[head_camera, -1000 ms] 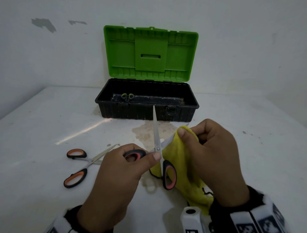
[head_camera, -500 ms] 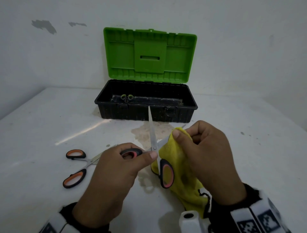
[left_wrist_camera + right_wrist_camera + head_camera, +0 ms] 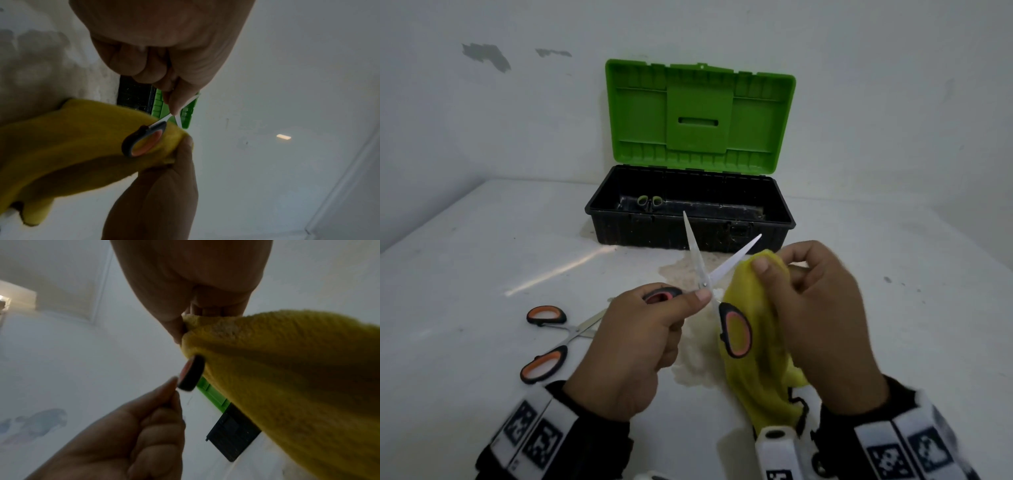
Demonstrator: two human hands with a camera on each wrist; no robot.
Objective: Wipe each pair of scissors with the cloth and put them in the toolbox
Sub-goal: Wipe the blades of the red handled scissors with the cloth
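My left hand [image 3: 654, 329] grips one black-and-pink handle of an open pair of scissors [image 3: 705, 274], thumb near the pivot; its blades spread in a V toward the toolbox. The other handle loop [image 3: 736, 330] hangs free in front of the yellow cloth [image 3: 760, 342]. My right hand [image 3: 815, 308] pinches the cloth just right of the right blade; the blade is bare. The wrist views show the same handle loop [image 3: 144, 141] against the cloth [image 3: 287, 369]. A black toolbox [image 3: 688, 233] with a green lid [image 3: 698, 113] stands open behind, small green-handled scissors [image 3: 650, 201] inside.
A second pair of scissors [image 3: 551, 339] with orange-and-black handles lies open on the white table [image 3: 465, 274] left of my left hand. A brownish stain [image 3: 681, 270] marks the table before the toolbox. A wall stands close behind.
The cloth in my right hand has slid up and off the right blade, which now shows bare. The scissors tilted slightly left and the hands rose a little.
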